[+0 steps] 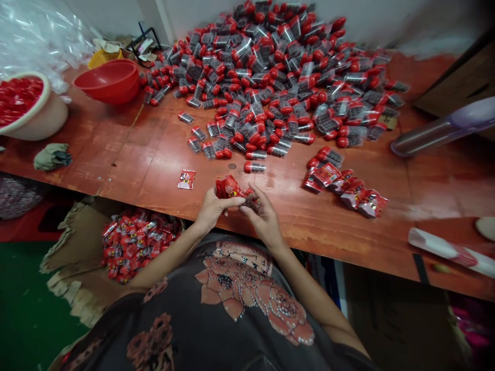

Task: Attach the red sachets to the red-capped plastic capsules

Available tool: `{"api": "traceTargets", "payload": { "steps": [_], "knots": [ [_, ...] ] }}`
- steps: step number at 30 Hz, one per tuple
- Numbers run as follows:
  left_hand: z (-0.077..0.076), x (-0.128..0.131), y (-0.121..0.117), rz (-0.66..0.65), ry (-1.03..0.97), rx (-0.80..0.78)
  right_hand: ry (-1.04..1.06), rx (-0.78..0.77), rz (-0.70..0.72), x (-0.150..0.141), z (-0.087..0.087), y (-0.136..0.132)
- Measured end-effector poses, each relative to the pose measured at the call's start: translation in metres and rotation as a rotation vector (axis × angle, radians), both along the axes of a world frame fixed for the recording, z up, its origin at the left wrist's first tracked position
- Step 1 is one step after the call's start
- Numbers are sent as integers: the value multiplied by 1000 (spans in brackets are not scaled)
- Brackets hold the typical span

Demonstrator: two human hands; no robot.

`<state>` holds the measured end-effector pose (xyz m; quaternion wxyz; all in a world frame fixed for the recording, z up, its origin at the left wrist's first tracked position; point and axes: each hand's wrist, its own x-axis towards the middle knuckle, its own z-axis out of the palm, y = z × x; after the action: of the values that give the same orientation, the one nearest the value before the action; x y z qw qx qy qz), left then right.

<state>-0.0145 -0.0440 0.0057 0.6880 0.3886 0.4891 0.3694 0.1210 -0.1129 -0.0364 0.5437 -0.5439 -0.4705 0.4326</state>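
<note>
My left hand [212,208] is closed on a red printed packet [229,187] held just above the table's front edge. Close beside it, my right hand [263,215] pinches a small clear capsule [249,200] with dark contents and a red end, at the packet's right side. The fingers partly cover both things. Beyond the hands lies a single red-capped capsule [254,167], in front of a large heap of the same capsules [266,77]. Left of my left hand, one flat red packet [186,179] lies on the table.
Several red packets [353,193] lie to the right. A red bowl [106,80], a white tub [54,116] of red pieces and a crumpled cloth [52,156] stand left. A clear tube [425,136] juts in from the right. Below the table edge, many packets [135,245] fill a cardboard box [71,257].
</note>
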Motion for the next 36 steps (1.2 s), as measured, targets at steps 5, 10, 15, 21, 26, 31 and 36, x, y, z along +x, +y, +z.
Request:
{"api": "traceTargets", "payload": {
  "steps": [5,10,15,21,26,31,36],
  "knots": [
    [-5,6,-4,157,-47,30,149,-36,-6,-11,-1,-1],
    [-9,15,-12,233,-84,64,134,-47,-94,-21,-3,-4],
    [-10,21,-18,377,-110,138,-13,13,-154,-22,-2,-7],
    [-9,23,-23,409,-145,141,24,47,-175,-23,4,-3],
    [-11,20,-19,320,-151,63,86,24,-182,-21,1,-3],
    [-13,15,-14,271,-113,45,168,-24,-110,-15,-8,-1],
    [-9,11,-9,247,-84,38,204,-28,-45,-9,-15,2]
  ]
}}
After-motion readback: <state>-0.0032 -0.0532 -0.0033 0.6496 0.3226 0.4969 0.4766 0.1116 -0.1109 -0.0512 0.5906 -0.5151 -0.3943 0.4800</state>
